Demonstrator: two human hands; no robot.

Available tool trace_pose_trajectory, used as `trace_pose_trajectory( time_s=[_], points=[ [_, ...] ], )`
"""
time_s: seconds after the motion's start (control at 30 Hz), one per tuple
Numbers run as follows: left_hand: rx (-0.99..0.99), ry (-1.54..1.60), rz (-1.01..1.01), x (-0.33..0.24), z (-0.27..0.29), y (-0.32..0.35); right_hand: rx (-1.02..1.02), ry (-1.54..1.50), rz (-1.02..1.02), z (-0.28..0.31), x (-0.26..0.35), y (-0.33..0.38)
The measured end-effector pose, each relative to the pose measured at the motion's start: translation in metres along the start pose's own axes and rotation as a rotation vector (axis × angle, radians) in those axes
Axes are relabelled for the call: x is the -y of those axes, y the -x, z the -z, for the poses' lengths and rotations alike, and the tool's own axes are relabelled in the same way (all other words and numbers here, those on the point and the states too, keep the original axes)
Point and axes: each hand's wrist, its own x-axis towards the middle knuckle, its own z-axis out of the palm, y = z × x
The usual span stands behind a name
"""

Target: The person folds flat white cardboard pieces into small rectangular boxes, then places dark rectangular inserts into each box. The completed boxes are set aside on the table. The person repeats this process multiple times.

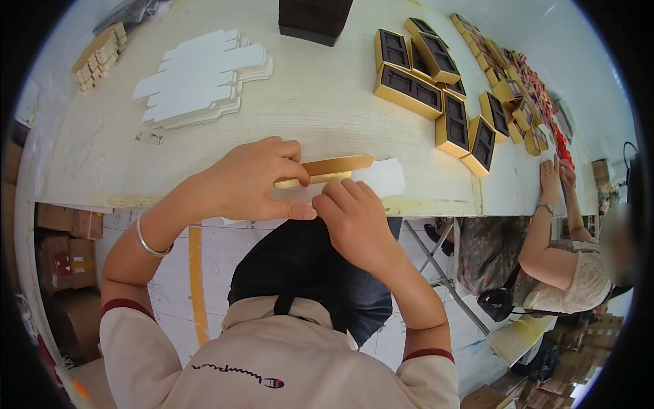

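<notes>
Left hand (255, 174) pinches the gold box (349, 163) above a white card (390, 178)! Right hand (357, 218) curls at the box's near edge, can't tell if gripping; more boxes (409, 99) lie beyond.

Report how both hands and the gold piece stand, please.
Left hand on gold piece; right hand at its near side; white card close by.

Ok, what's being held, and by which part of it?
A gold piece, apparently held near its left end by the left hand. The right hand is at its near edge; whether it grips cannot be told.
</notes>
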Motion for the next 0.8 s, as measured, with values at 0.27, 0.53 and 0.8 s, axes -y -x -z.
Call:
trace_pose_trajectory(
  time_s=[0.27,0.53,0.8],
  points=[
    [-0.025,-0.125,0.105,-0.005,-0.014,0.007,0.155,-0.080,-0.195,0.023,-0.035,-0.008],
    [-0.118,-0.139,0.249,-0.023,-0.033,-0.011,0.011,-0.148,-0.055,0.017,-0.006,0.010],
    [0.300,0.558,0.139,0.006,0.010,0.016,0.132,-0.466,-0.070,0.020,-0.019,0.013]
  ],
)
